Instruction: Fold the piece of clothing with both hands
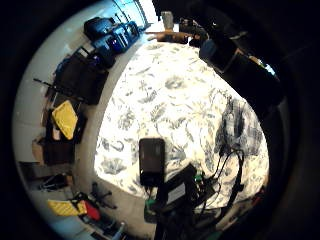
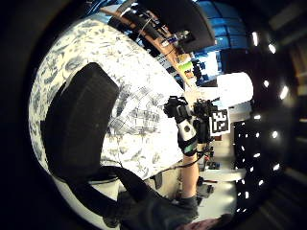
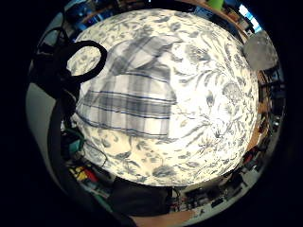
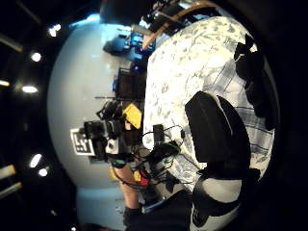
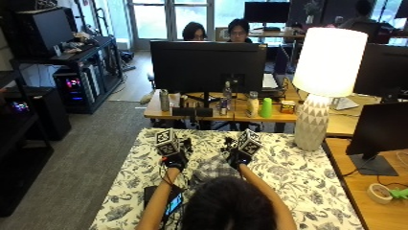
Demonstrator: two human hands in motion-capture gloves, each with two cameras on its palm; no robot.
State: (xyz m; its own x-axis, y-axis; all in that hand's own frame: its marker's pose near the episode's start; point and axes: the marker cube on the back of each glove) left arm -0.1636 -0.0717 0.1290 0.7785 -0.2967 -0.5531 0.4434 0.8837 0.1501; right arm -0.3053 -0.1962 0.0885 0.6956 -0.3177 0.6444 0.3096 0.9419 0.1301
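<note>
Hovering over a rumpled plaid shirt

Holding both gloved hands above the floral-clothed surface (image 5: 300, 177), the person grips nothing. The plaid shirt (image 3: 135, 97) lies crumpled at six o'clock of the left hand (image 5: 173, 155) and right hand (image 5: 238, 154). Whether the fingers are spread, I cannot tell. It looks light and limp; its outer edges seem best to pinch.

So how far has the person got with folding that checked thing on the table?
Partly there, it seems. The plaid garment already lies as a compact bundle on the flowered tablecloth, with one part turned over the rest. Right now both hands, left and right, are raised above it, touching no cloth. Probably left: another fold or two and smoothing, since its edges look uneven.
</note>
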